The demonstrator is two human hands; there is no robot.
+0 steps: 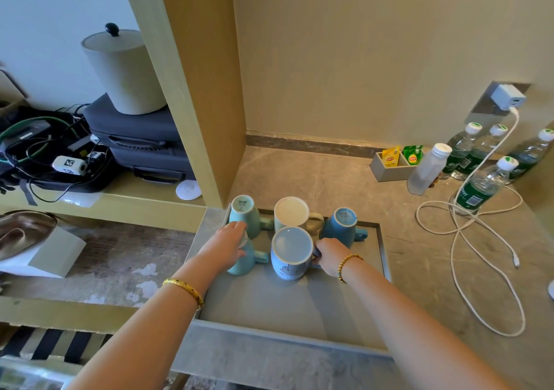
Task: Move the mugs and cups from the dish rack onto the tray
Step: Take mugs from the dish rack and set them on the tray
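You had five mugs upside down on the tray (344, 314) at centre frame. Your left hand (230, 239) gripped the pale green mug (244, 259); your right hand (331, 254) pinched the blue-grey mug's (290, 253) handle. No dish rack showed, so I judged you nearly done.

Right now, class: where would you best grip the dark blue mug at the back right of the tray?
Probably its handle. The dark blue mug stands upside down, handle pointing right over a bare part of the tray, so come in from the right.
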